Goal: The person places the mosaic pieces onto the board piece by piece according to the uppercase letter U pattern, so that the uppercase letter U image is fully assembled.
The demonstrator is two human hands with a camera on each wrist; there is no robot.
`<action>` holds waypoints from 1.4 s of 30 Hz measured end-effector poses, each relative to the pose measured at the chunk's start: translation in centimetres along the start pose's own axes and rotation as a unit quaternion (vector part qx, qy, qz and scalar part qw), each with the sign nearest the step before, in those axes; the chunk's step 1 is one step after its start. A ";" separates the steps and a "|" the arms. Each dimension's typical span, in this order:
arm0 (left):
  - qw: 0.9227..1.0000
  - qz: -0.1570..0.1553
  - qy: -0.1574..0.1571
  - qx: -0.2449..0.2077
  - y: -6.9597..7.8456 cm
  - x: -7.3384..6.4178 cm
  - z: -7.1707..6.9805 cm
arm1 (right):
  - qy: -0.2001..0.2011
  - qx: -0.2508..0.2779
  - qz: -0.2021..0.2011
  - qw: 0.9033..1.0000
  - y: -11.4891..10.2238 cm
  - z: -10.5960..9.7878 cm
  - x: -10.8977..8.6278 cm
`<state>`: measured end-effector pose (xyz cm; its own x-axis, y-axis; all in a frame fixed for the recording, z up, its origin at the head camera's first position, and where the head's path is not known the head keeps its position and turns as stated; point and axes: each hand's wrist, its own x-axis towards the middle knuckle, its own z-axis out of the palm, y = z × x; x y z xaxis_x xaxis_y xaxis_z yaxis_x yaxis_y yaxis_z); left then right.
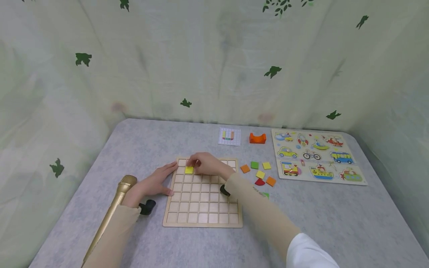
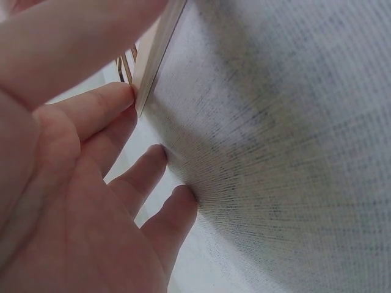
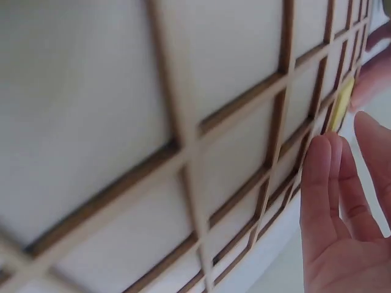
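Observation:
A square wooden grid board (image 1: 201,225) lies flat on the table. One yellow square tile (image 1: 189,170) sits in a cell near its upper left corner. Just right of that tile is my right hand (image 1: 208,163), reaching across the board. In the right wrist view, its fingertips (image 3: 321,146) are right by the yellow tile (image 3: 342,104), and the thumb stands apart from them. My left hand (image 1: 152,185) rests along the board's left edge with its fingers extended. In the left wrist view, one fingertip (image 2: 127,91) touches the board's side while other fingers meet the tabletop.
Loose orange, green and yellow tiles (image 1: 260,174) and a red piece (image 1: 259,182) lie right of the board. Behind are a pattern card (image 1: 229,136) and an orange block (image 1: 257,139). A picture puzzle (image 1: 318,156) lies far right, a gold microphone (image 1: 115,203) at left.

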<state>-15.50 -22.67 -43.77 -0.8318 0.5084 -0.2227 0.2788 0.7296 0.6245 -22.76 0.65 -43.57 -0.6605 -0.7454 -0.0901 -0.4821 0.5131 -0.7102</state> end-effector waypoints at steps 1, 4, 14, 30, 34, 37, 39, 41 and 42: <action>1.000 0.000 0.000 0.001 0.0 0.0 0.0 | 0.000 0.019 0.003 1.000 0.2 -0.2 -0.3; 1.000 0.001 0.000 0.000 -0.1 0.0 0.1 | 0.003 0.070 0.013 0.997 0.6 -1.2 -1.4; 1.000 0.006 0.002 0.004 0.1 0.1 0.0 | 0.027 0.210 0.006 0.977 3.3 -5.2 -6.2; 1.000 0.006 0.002 0.007 0.3 -0.1 -0.1 | 0.084 0.234 0.071 0.966 8.2 -8.1 -14.6; 1.000 0.007 0.001 0.008 0.2 -0.2 -0.1 | 0.092 0.238 0.083 0.963 8.9 -8.3 -16.2; 1.000 0.008 0.002 0.008 0.1 -0.2 -0.1 | 0.100 0.228 0.094 0.964 9.5 -8.4 -17.1; 1.000 0.008 0.002 0.008 0.2 -0.2 -0.1 | 0.108 0.214 0.105 0.965 9.9 -8.5 -17.6; 1.000 0.009 0.002 0.007 0.2 -0.2 -0.1 | 0.114 0.204 0.112 0.966 10.4 -8.4 -18.0; 1.000 0.009 0.002 0.007 0.2 -0.2 -0.1 | 0.117 0.204 0.116 0.965 10.6 -8.4 -18.1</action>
<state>-15.30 -22.67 -43.57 -0.8288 0.5190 -0.2091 0.2995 0.7272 0.6177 -20.73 23.16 -43.57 -0.8589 -0.4886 -0.1536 -0.0696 0.4084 -0.9102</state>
